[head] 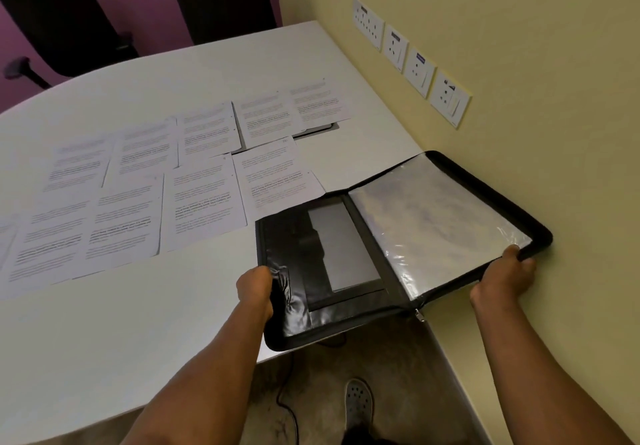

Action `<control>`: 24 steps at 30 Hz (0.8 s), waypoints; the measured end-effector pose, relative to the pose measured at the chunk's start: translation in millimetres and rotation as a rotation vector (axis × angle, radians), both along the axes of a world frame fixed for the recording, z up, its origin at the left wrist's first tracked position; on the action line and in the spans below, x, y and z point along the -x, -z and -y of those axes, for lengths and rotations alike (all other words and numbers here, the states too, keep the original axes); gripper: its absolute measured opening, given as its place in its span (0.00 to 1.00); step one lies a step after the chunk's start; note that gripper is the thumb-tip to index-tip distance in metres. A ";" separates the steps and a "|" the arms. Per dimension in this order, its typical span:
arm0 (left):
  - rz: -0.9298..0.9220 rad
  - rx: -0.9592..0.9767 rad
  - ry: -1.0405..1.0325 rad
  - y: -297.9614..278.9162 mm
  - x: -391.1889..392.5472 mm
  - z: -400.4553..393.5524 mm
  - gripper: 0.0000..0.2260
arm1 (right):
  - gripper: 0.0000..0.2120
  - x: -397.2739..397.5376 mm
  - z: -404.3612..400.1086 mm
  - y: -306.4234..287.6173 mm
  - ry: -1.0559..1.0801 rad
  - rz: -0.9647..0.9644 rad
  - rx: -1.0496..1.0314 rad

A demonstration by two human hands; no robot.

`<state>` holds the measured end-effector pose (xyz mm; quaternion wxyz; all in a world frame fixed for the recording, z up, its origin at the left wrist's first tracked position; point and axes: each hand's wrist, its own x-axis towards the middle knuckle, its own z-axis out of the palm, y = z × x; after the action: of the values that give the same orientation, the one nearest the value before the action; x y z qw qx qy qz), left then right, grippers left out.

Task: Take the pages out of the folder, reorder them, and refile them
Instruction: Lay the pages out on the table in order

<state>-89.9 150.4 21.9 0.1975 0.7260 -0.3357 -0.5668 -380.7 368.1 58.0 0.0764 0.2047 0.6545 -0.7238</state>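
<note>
Folder [398, 247] held open at the near right corner of the desk [138, 323], partly overhanging the near edge and close against the wall [519, 64]. Left hand [254, 287] curled round the near left corner of the black cover, thumb on top; right hand [504, 280] pinching the near right corner, thumb on the zip border beside the plastic sleeves [436, 223]. Both grips closed on the folder, nothing else in them.

Judged from the sag between the two grips: cover soft and floppy rather than stiff, fairly light, hinged at the spine midway between the hands, so best carried by both outer corners or flat from beneath. Sleeves glossy, probably slippery, apparently empty.

Pages [145, 188] spread in overlapping rows beyond and to the left of the left grip, the nearest sheet tucked under the folder's far left corner. Thin, light, likely to slide or lift if brushed.

Right of the right grip, barely any room before the wall and sockets [408, 60]. Left of the left grip and nearer, bare desk. Below the grips, floor and a shoe [358, 406].
</note>
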 end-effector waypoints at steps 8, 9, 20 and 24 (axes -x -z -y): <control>-0.108 0.004 -0.048 -33.6 -46.5 -15.6 0.02 | 0.06 -68.3 -9.3 -37.1 0.118 -0.202 0.021; -0.119 -0.002 -0.044 -35.2 -52.8 -16.5 0.03 | 0.06 -77.2 -11.0 -41.8 0.133 -0.218 0.008; -0.175 0.156 -0.031 -61.7 -130.1 -22.2 0.11 | 0.06 -175.2 -20.8 -82.8 0.209 -0.323 0.006; -0.147 0.249 -0.076 -72.4 -174.5 -5.4 0.13 | 0.07 -207.6 4.9 -80.1 0.159 -0.269 0.008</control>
<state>84.7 155.8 94.4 0.3313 0.6647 -0.3604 -0.5643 -173.1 363.2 138.1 -0.0685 0.1568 0.6378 -0.7510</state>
